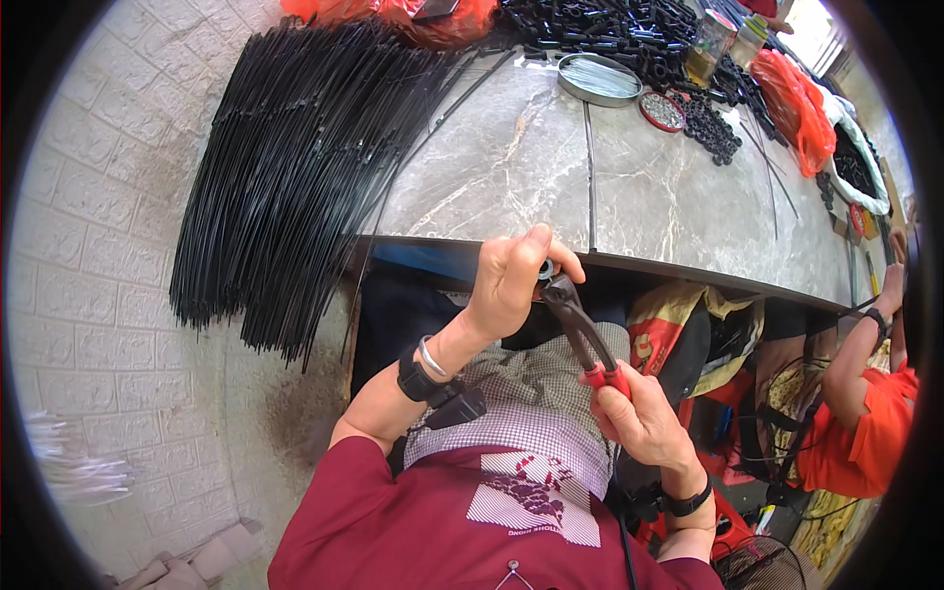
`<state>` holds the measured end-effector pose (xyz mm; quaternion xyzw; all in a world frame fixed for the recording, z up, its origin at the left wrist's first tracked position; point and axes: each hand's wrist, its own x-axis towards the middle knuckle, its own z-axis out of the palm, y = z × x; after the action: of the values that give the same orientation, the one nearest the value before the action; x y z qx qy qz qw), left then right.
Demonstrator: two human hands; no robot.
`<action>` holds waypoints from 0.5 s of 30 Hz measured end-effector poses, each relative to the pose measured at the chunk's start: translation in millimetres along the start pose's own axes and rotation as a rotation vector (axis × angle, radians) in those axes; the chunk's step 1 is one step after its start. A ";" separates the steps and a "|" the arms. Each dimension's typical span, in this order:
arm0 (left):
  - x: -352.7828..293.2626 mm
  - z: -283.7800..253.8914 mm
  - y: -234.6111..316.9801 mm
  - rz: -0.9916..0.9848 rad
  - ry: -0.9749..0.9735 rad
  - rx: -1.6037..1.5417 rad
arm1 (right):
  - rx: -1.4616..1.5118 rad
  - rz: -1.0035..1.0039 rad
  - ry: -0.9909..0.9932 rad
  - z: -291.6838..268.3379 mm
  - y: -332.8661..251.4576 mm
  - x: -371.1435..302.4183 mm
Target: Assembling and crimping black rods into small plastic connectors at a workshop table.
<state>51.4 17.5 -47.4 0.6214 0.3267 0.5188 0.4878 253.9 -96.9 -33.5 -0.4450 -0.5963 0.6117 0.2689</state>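
My right hand (641, 418) is closed round the red grips of a pair of dark pincers (580, 329). Their jaws reach up to a small dark round part with a pale metal rim (547, 267). That part is pinched in the fingers of my left hand (506, 285), and most of it is hidden by the fingers. The jaws touch or nearly touch its lower side; I cannot tell which. Both hands are over my lap, just in front of the table edge.
A thick bundle of long black rods (295, 177) overhangs the left end of the grey marbled table (482, 147). Farther back are a round tin of thin pale pins (600, 79), a red-rimmed dish (662, 111) and piled black tubes (629, 34). A co-worker in an orange shirt (860, 433) sits at right.
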 end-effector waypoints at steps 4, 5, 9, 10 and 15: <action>1.4 3.1 -4.1 -0.011 0.010 -0.035 | 0.030 0.048 -0.021 -3.2 1.3 0.8; 2.8 3.9 -2.0 0.005 0.014 -0.025 | 0.030 0.049 -0.021 -5.9 -0.5 0.9; 7.5 -8.3 -6.8 -0.103 -0.056 -0.174 | 0.466 0.273 -0.226 -16.4 -1.8 -6.5; 10.1 -9.1 -8.7 -0.099 -0.054 -0.175 | 0.517 0.255 -0.261 -17.4 -1.3 -7.8; 22.4 -17.8 -14.5 -0.050 -0.168 -0.400 | -0.267 -0.124 0.128 -25.6 8.0 10.9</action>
<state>41.3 47.2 -54.1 0.5448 0.1907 0.5077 0.6396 272.6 -76.1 -40.9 -0.4770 -0.6803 0.4796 0.2820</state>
